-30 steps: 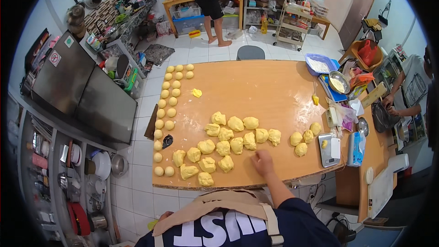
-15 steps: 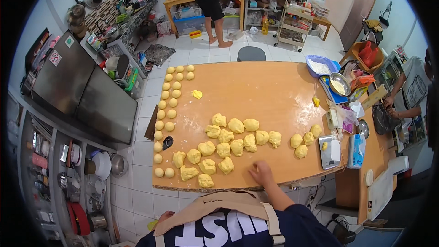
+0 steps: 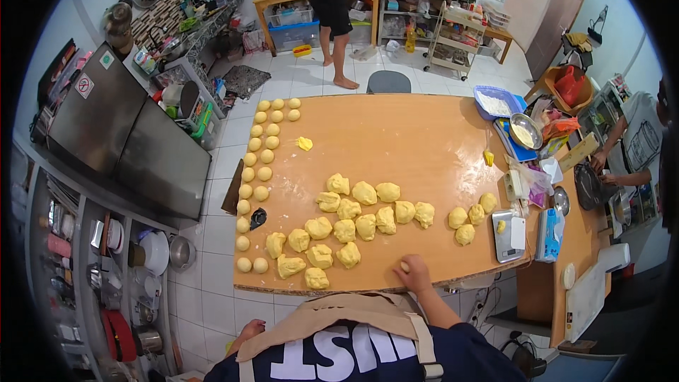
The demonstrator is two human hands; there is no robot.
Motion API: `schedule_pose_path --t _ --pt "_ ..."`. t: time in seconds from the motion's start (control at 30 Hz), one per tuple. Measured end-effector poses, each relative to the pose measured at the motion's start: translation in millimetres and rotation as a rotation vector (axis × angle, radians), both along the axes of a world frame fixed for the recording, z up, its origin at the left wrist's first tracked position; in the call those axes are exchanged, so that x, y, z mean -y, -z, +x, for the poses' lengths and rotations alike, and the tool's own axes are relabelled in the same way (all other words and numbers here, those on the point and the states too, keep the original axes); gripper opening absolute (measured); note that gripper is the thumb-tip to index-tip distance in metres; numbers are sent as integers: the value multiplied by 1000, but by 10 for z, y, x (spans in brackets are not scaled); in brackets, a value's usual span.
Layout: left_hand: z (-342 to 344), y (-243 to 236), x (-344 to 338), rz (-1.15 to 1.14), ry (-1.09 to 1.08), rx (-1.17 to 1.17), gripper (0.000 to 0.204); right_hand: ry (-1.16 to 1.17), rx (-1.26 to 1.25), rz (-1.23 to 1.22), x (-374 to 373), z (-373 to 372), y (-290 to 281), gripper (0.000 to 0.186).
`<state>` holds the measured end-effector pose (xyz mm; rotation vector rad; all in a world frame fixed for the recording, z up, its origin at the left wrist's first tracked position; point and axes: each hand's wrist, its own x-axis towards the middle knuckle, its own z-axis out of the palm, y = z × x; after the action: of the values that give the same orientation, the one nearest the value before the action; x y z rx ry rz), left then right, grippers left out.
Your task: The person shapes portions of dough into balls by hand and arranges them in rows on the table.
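Right hand (image 3: 414,273) has moved rightward, fingers curled round a dough ball (image 3: 404,267), likely soft: cup lightly; left hand's (image 3: 252,328) fingers unclear.

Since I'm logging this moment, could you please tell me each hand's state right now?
Left hand: off the table, open or closed cannot be told.
Right hand: curled closed at the table, apparently around a dough ball.

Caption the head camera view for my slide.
Bare right hand, seemingly cupping pale dough on a brown tabletop, near rough yellow dough lumps, smooth round pale-yellow balls lining the left edge.
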<state>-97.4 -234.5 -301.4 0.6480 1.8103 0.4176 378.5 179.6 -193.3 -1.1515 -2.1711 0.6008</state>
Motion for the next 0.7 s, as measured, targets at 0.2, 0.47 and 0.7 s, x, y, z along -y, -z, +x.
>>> schedule_pose_path --t 0.2,0.47,0.7 --pt "5 43 -11 -16 123 -32 31 115 62 -17 -305 -146 -109 37" --pt "18 17 63 -34 53 -45 31 -21 -37 -49 26 118 -81 41" --pt "27 33 102 -31 44 -51 31 101 28 -12 -121 -234 -136 46"
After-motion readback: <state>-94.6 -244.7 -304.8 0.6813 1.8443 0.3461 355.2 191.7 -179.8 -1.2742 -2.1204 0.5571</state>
